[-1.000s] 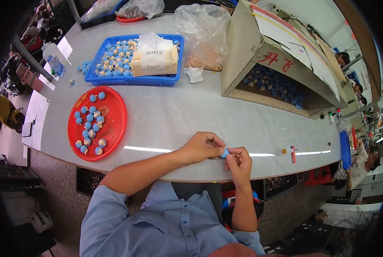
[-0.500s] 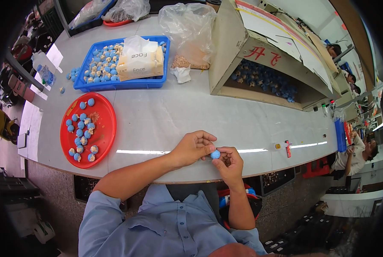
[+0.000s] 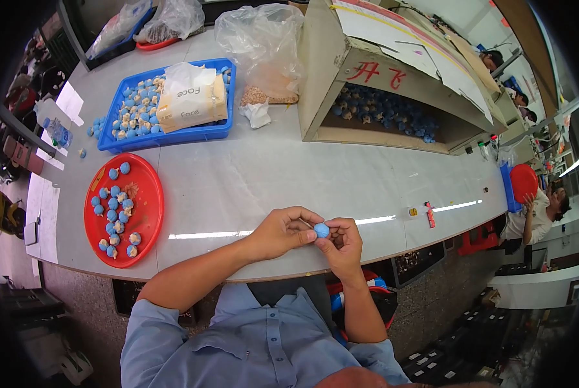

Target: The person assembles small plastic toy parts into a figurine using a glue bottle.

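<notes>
Bare fingertips meet over a small blue ball (image 3: 322,230) just above the near edge of a pale table (image 3: 238,181). The left hand (image 3: 280,234) is half curled, thumb and forefinger nearly closed at the ball's left side; the right hand (image 3: 343,249), its fingers bent inward, pinches the opposite side between thumb and forefinger. Whether anything else sits within the curled fingers cannot be told. The ball looks light and fairly firm, its round surface likely to roll if pressed off-centre; a gentle pinch on opposite sides of its middle would seem to suit it. Whether it is fragile is hard to judge.

To the left, a red plate (image 3: 144,216) carries more blue balls, many with cream-coloured tufts. Behind it, a blue tray (image 3: 166,138) holds a heap of them under a tissue pack (image 3: 194,107). A grey box (image 3: 322,84) at centre rear shelters another pile. To the right lie a red tool (image 3: 430,215) and a small yellow pot (image 3: 413,212).
</notes>
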The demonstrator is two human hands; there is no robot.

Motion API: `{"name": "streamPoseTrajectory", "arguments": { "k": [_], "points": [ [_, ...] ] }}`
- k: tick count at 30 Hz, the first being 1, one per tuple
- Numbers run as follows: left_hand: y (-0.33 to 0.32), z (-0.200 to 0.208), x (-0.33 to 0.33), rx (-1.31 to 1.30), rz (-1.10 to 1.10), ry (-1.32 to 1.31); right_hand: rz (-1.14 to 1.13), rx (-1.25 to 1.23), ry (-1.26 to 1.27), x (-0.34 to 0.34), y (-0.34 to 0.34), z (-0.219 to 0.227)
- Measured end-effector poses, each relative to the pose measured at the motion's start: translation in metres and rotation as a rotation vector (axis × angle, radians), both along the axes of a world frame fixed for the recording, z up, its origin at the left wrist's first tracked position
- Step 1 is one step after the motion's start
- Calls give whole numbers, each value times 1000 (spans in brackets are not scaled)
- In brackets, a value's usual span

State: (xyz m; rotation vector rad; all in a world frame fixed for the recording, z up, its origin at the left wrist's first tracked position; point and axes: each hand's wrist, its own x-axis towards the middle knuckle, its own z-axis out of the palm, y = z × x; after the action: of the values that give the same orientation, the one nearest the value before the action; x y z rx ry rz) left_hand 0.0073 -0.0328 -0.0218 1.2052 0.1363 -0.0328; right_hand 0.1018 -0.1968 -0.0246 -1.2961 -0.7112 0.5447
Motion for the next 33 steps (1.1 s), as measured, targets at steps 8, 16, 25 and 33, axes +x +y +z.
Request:
{"name": "streamPoseTrajectory", "arguments": {
  "k": [8, 16, 25, 33],
  "points": [
    [-5, 10, 0, -17, -20, -28, 4, 39, 21, -1, -3, -9],
    [-3, 7, 1, 105, -19, -38, -76, -3, -127, -4, -4, -15],
    [-3, 3, 0, 199, -5, -93, -144, -143, -295, -7, -1, -8],
    [-7, 9, -1, 230, 0, -87, -156, -167, -324, -6, -1, -6]
  ]
}}
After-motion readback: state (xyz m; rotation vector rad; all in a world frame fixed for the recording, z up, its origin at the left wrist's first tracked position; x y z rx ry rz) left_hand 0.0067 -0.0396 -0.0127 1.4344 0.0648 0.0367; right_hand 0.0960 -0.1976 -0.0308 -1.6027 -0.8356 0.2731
